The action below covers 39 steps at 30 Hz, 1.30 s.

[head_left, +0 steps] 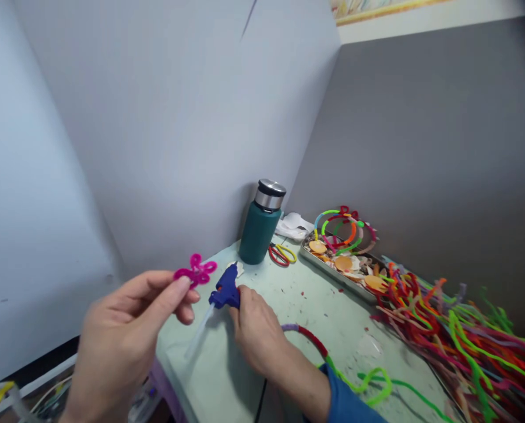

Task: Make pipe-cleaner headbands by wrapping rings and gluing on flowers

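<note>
- The left hand (pixel 123 332) holds a pink flower (pixel 196 271). The thumb and fingers pinch it.
- The flower is made of fuzzy loops. It is up in the air, near the far left side of the table (pixel 315 302).
- The right hand (pixel 260 332) holds a blue glue gun (pixel 227 289). The fingers are wrapped around its handle.
- The gun is just to the right of the flower, and the two are not touching. Its tip points away, toward the wall (pixel 191 147).
- A long, see-through glue stick (pixel 199 335) pokes out of the back of the gun. It looks blurry.
- I cannot tell if the gun touches the table.
- The right arm has a blue sleeve (pixel 350 399). A black cord (pixel 261 402) is beside that arm.
- A green bottle (pixel 260 232) with a shiny lid stands up past the gun.
- Red and yellow scissors (pixel 282 255) lie right beside the bottle.
- A white spoon (pixel 296 222) is behind the scissors.
- A metal tray (pixel 333 274) is to the right, with orange and white bits in it. Bright, round hoops (pixel 341 229) lean up at its far side.
- A big, messy pile of fuzzy sticks (pixel 474 346) is on the right, in many colors.
- A purple, red and green fuzzy piece (pixel 314 341) curves on the table past the right arm.
</note>
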Available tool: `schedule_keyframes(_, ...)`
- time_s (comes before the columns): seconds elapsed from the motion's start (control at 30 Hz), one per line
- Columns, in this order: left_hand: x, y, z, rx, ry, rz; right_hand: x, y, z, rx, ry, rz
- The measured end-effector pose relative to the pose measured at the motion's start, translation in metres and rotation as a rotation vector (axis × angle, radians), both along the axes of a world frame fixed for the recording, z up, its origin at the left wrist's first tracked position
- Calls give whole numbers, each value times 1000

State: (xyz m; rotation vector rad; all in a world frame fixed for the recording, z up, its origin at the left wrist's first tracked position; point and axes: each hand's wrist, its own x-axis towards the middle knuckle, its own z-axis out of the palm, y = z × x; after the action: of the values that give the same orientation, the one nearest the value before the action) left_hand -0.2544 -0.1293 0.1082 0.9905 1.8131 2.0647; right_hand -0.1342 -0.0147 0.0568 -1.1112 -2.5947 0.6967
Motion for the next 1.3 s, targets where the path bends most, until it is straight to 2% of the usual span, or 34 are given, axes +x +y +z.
schedule_keyframes(0.1, 6, 7, -5, -10, -74, -124, -9, -2, -8, 101, -144, -6)
schedule_keyframes(0.23, 12, 17, -9, -31, -88, -190, -25, -4, -15, 221, -237, -22)
schedule_keyframes(0.37, 20, 25, -10, -66, -108, -241, -28, -3, -9, 247, -266, -18)
schedule_keyframes(0.43, 25, 30, -11, -94, -126, -272, -11, 3, 0, 255, -237, -11)
schedule_keyframes(0.53, 35, 42, -16, -161, -162, -352, 39, 23, 8, 303, -149, -69)
schedule_keyframes(0.6, 44, 52, -21, -213, -195, -424, 79, 38, 5, 248, -159, -125)
schedule_keyframes(0.7, 58, 66, -29, -300, -215, -504, 126, 52, -10, 104, -247, -205)
schedule_keyframes(0.83, 75, 81, -35, -401, -228, -550, 146, 49, -29, 144, -164, -230)
schedule_keyframes(0.93, 84, 87, -34, -426, -233, -551, 148, 44, -27, 149, -16, -168)
schedule_keyframes(1.07, 91, 93, -31, -417, -96, -516, 158, 40, -10, 105, 195, -90)
schedule_keyframes(1.2, 94, 98, -29, -399, 226, -507, 167, 37, 6, 98, 316, -61)
schedule_keyframes(1.3, 97, 101, -28, -362, 484, -503, 170, 37, 12, 103, 338, -68)
